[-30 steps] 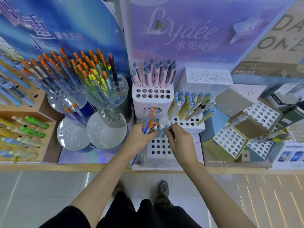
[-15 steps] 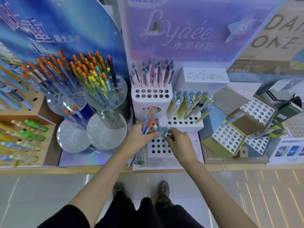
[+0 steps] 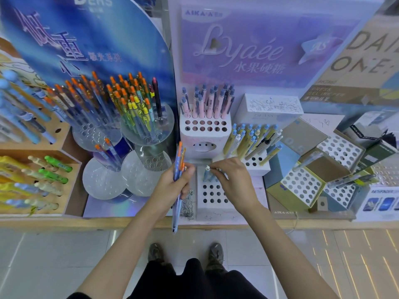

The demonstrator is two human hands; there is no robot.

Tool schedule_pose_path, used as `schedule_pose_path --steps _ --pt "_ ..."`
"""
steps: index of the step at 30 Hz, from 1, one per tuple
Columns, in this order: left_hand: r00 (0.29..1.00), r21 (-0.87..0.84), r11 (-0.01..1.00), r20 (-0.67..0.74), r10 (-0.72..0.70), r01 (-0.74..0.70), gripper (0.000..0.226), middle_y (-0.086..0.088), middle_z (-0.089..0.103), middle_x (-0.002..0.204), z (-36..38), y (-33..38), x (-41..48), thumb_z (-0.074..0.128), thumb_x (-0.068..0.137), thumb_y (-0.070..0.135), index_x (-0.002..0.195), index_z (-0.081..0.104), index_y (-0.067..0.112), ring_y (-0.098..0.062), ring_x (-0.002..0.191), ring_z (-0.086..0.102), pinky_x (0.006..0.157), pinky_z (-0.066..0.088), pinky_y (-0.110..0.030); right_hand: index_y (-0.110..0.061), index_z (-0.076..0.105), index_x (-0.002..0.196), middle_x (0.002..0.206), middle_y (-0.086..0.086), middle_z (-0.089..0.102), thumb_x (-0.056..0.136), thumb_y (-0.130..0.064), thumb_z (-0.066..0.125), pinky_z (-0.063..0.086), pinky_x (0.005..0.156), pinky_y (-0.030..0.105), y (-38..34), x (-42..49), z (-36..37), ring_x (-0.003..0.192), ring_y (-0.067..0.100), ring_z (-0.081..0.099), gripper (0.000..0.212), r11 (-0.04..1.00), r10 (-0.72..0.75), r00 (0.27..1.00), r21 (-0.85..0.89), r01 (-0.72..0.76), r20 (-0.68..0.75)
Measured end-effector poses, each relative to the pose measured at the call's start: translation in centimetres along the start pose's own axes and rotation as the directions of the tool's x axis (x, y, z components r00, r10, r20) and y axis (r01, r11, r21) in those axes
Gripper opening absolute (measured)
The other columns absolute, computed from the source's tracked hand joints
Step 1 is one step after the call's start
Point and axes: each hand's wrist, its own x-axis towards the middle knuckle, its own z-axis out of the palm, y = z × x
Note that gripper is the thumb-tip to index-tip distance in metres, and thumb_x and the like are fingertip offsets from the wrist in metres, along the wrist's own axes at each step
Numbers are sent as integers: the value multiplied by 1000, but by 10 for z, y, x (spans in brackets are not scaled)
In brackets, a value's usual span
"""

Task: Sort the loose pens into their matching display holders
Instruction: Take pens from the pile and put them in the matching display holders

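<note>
Left hand (image 3: 170,186) curled tight round bundle of orange-and-blue pens (image 3: 179,156). Right hand (image 3: 236,182) pinches top of pale blue pen (image 3: 206,174) at fingertips. Pen stands in white holder (image 3: 216,211) between hands, under right fingers.

Two hands low in the middle: left hand (image 3: 172,186), right hand (image 3: 235,182). Two shoes (image 3: 216,253) at the bottom. Three or four orange-tipped pens (image 3: 179,160) in the left hand, too overlapped for an exact count. Two pale blue pens (image 3: 206,175) in view at the right hand's fingertips. Three white holders (image 3: 205,145) in the centre. At least four round clear holders (image 3: 103,182) to their left. Two green pens (image 3: 58,165) at the left edge. One black pen (image 3: 157,98) upper middle
</note>
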Motion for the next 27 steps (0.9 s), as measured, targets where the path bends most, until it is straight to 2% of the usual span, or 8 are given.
schedule_pose_path --steps 3,10,15,17,20,22,24,27 --pt "999 -159 986 5 -47 47 36 4 46 65 -1 4 -2 62 78 40 99 58 11 -7 49 41 44 38 -18 -5 75 91 79 4 73 82 -3 69 45 75 40 3 0 -1 82 33 60 11 999 -28 1000 -15 28 -9" --pt "996 -377 922 47 -75 88 31 4 52 68 -1 10 -5 58 82 37 97 58 10 -8 52 45 48 43 -21 -6 76 90 80 4 72 81 -11 72 31 80 31 6 4 -1 83 32 59 11 999 -12 1000 -48 12 0" --pt "996 -385 919 58 -71 88 25 2 52 72 0 10 -8 59 82 33 95 59 11 -10 57 50 53 46 -24 -2 73 100 92 10 71 85 -16 71 39 86 38 2 8 -7 93 36 58 21 996 2 997 -91 5 71" --pt "997 -403 912 44 -66 78 21 2 53 71 0 11 -10 59 83 31 91 58 12 -11 59 52 53 47 -24 0 68 111 106 14 67 84 -19 71 43 91 41 -5 2 -12 101 34 56 33 992 -46 999 -121 47 11" --pt "994 -412 907 -24 -108 89 18 2 57 71 -2 15 -11 57 85 30 91 57 13 -12 64 56 54 49 -25 -10 64 104 99 1 57 86 -35 65 39 83 20 -37 -16 -17 94 9 49 31 997 -16 989 75 28 -148" --pt "988 -445 889 -54 -147 108 16 2 60 71 -2 17 -12 57 86 29 90 58 13 -11 65 59 56 52 -25 -21 59 92 83 -10 51 83 -45 64 37 69 16 -62 -23 -12 77 1 45 26 972 83 997 219 -83 9" --pt "986 -441 891 -69 -153 107 20 2 60 71 -1 20 -15 60 80 32 90 59 14 -11 65 60 57 53 -24 -24 55 90 75 -10 50 81 -41 70 37 62 22 -79 -24 1 69 4 45 24 954 168 958 209 -217 231" --pt "990 -363 928 -72 -119 85 25 4 57 70 -6 22 -19 62 76 40 84 58 16 -11 62 57 59 50 -26 -21 53 85 67 -12 49 82 -23 73 39 61 23 -91 -19 11 62 3 47 21 921 230 918 232 -312 323"
